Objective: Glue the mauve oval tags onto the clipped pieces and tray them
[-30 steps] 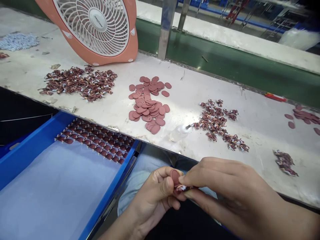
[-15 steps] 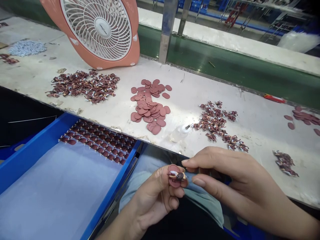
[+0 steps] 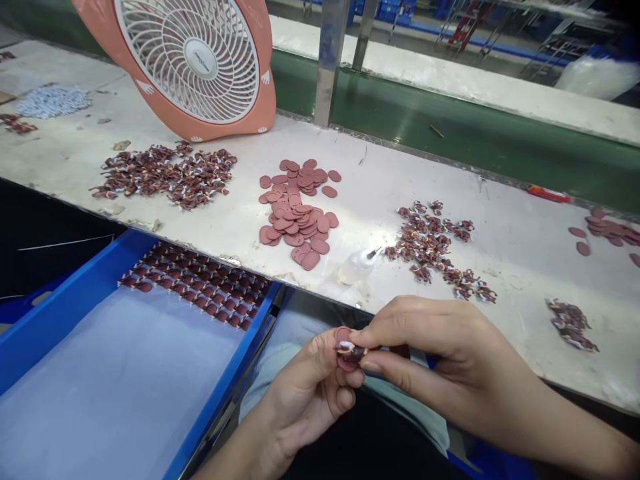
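- Since half a second ago the right hand (image 3: 440,353) has closed in: its fingertips, then apart from the piece, now meet it, and both hands sit a little higher in view
- One small maroon oval disc (image 3: 344,339) with a dark trinket (image 3: 353,351) across it sits in front of the bench (image 3: 500,220) edge, above the lap
- The left hand (image 3: 310,393) has its grip pinching the disc between thumb and fingers; the right hand's grip is pressed on the trinket from the right
- The trinket's long axis runs roughly left to right, its pale end toward the left; the disc faces up toward the camera
- On the bench: one loose pile of plain discs (image 3: 297,213), two larger heaps of dark trinkets (image 3: 165,170) (image 3: 437,247), one small heap (image 3: 570,323) at right, one clear squeeze bottle (image 3: 356,265) lying down
- One orange fan (image 3: 195,63) stands at the back
- One blue tray (image 3: 75,287) at left holds finished pieces (image 3: 197,280) in neat rows, too many to count
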`<action>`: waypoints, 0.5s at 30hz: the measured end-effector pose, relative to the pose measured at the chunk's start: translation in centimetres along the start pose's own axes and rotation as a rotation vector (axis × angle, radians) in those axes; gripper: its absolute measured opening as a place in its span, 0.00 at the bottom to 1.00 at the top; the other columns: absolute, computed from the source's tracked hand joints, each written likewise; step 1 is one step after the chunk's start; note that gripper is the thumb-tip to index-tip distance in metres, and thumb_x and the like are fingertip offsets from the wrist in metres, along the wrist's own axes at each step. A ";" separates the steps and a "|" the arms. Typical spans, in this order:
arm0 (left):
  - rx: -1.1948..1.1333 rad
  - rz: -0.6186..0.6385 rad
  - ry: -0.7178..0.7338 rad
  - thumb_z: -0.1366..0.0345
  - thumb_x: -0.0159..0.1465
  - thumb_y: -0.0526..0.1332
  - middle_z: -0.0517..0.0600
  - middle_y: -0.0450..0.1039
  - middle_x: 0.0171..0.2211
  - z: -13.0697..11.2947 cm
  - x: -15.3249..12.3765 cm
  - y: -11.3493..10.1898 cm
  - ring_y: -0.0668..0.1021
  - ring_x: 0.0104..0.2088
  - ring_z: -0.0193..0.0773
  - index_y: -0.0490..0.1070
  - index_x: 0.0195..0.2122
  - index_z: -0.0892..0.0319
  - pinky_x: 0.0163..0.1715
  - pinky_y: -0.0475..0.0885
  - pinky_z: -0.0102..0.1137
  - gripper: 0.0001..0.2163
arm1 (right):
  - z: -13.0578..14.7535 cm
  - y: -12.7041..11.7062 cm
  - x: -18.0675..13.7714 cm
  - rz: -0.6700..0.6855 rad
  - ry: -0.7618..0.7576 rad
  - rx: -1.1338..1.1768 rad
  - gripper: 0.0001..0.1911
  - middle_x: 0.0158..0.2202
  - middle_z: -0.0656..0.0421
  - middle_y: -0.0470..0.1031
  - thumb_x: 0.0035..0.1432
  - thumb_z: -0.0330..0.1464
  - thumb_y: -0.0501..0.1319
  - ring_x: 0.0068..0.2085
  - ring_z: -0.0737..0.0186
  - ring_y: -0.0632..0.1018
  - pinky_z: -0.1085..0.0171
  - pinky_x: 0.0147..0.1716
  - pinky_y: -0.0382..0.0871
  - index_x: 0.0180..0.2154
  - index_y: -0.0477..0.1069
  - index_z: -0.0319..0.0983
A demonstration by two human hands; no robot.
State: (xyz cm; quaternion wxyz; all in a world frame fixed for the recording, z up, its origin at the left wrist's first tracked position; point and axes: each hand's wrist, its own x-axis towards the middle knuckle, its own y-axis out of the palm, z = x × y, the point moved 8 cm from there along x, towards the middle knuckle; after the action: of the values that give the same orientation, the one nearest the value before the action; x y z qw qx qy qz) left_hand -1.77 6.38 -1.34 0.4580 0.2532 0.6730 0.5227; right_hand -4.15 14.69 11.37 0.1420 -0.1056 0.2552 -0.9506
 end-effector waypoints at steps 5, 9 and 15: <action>0.003 -0.034 0.002 0.63 0.51 0.73 0.44 0.80 0.24 0.1 -0.2 -0.6 0.81 0.24 0.26 0.79 0.29 0.59 0.21 0.74 0.15 0.08 | -0.2 0.3 0.4 0.038 0.029 0.014 0.07 0.32 0.62 0.78 0.61 0.25 0.64 0.33 0.71 0.77 0.74 0.34 0.70 0.40 0.76 0.40; 0.039 0.010 0.012 0.62 0.52 0.73 0.45 0.80 0.26 -0.2 -0.3 -0.3 0.80 0.25 0.26 0.79 0.29 0.60 0.20 0.72 0.14 0.09 | -0.2 0.3 0.4 0.025 0.030 -0.022 0.12 0.34 0.62 0.77 0.59 0.25 0.65 0.33 0.71 0.76 0.73 0.33 0.69 0.45 0.75 0.41; 0.114 0.030 0.026 0.59 0.54 0.71 0.47 0.78 0.27 -0.6 -0.2 -0.4 0.79 0.25 0.26 0.78 0.32 0.61 0.22 0.72 0.14 0.11 | -0.5 0.8 0.4 0.002 0.012 -0.039 0.11 0.33 0.62 0.77 0.58 0.25 0.65 0.32 0.71 0.75 0.72 0.32 0.69 0.43 0.75 0.41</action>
State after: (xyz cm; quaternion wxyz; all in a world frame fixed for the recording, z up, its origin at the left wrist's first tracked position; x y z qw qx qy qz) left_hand -2.12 5.81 -1.66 0.4262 0.2822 0.7037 0.4935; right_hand -4.47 14.11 10.62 0.1394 -0.1022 0.2748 -0.9459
